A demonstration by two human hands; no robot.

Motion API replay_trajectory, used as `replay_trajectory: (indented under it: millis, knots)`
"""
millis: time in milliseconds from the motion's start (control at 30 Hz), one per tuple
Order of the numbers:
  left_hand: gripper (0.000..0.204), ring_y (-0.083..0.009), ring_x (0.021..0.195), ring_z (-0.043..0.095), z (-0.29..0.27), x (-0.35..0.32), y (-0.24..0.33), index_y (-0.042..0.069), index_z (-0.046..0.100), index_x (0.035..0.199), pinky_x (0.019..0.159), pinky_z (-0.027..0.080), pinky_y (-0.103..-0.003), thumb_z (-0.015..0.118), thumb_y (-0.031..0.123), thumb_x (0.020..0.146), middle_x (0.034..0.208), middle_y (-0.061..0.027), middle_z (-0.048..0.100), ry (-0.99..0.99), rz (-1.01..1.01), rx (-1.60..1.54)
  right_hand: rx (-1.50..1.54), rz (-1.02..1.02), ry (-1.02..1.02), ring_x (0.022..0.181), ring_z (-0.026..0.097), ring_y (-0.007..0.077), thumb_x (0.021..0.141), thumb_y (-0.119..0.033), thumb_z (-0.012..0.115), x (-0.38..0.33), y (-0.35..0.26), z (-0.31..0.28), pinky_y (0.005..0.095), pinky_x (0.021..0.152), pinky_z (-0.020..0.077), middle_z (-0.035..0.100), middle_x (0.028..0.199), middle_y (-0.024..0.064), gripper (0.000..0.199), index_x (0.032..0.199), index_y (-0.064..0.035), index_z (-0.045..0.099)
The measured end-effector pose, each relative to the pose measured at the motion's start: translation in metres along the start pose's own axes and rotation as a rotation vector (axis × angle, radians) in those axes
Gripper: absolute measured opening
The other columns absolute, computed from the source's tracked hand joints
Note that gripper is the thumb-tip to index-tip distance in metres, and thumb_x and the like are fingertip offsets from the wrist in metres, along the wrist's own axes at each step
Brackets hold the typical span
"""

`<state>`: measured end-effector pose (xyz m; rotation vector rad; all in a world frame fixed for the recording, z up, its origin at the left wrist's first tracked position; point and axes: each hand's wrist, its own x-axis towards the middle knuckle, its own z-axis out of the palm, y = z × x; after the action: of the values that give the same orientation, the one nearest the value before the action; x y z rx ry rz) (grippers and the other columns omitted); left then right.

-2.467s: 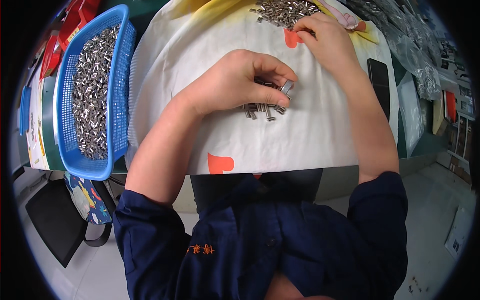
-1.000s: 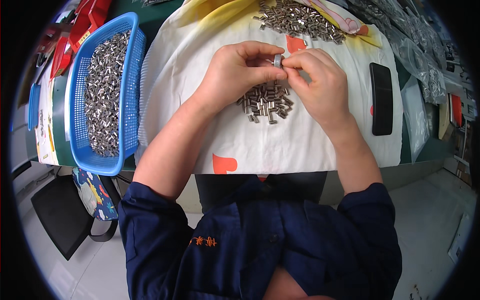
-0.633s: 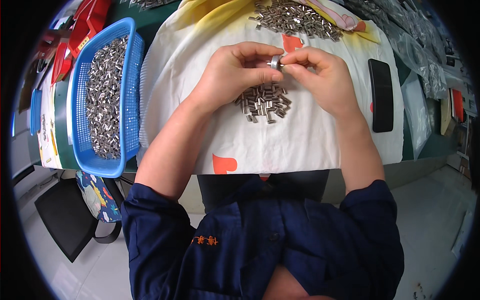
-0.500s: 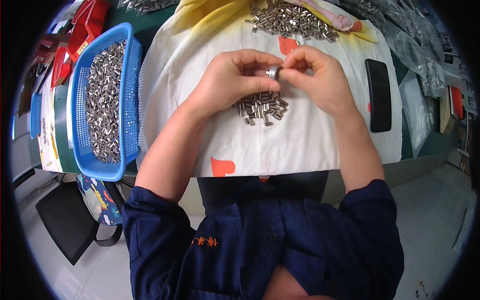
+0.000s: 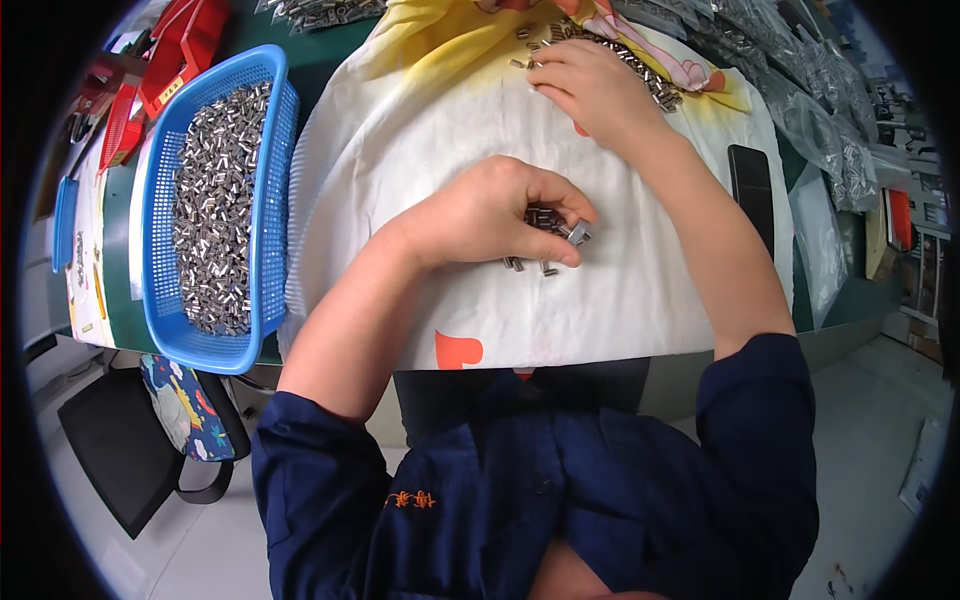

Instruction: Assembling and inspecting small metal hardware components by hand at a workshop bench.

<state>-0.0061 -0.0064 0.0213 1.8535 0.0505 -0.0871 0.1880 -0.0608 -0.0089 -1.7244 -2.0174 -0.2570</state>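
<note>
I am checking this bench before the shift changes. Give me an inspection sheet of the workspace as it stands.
Surface: white cloth with yellow and orange print, spread over a green table.
Job's things: small metal piece at the left fingertips; small pile of metal pieces under that hand; far heap of metal pieces.
Clutter: blue basket full of metal pieces; dark phone; clear plastic bags; red trays.
Grips: left hand pinches the small piece; right hand rests on the far heap.
Cables: nothing seen.
Surroundings: black chair; pale floor.
</note>
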Motion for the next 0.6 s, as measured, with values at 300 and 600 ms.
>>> replay_trajectory:
  millis: [300, 600]
  knots:
    - [0.030, -0.0074, 0.079, 0.058, -0.002, 0.000, -0.009, -0.001, 0.060, 0.101, 0.071, 0.047, -0.021, 0.069, -0.003, 0.072, 0.088, -0.0018, 0.063, -0.051, -0.048, -0.264, -0.069, 0.128, 0.076, 0.080, 0.057, 0.0210, 0.071, -0.008, 0.060, -0.038, 0.008, -0.032, 0.0315, 0.071, 0.0454, 0.060, 0.083, 0.0073, 0.007, 0.077, -0.0029, 0.060]
    - [0.037, -0.0115, 0.090, 0.059, -0.001, 0.008, -0.019, -0.001, 0.054, 0.111, 0.081, 0.048, -0.025, 0.065, -0.001, 0.076, 0.098, -0.0061, 0.061, 0.259, -0.050, -0.653, 0.983, 0.626, 0.290, 0.071, 0.054, 0.0057, 0.075, -0.002, 0.063, -0.049, -0.050, -0.043, 0.0214, 0.067, 0.0439, 0.059, 0.073, -0.0031, 0.008, 0.082, -0.0021, 0.058]
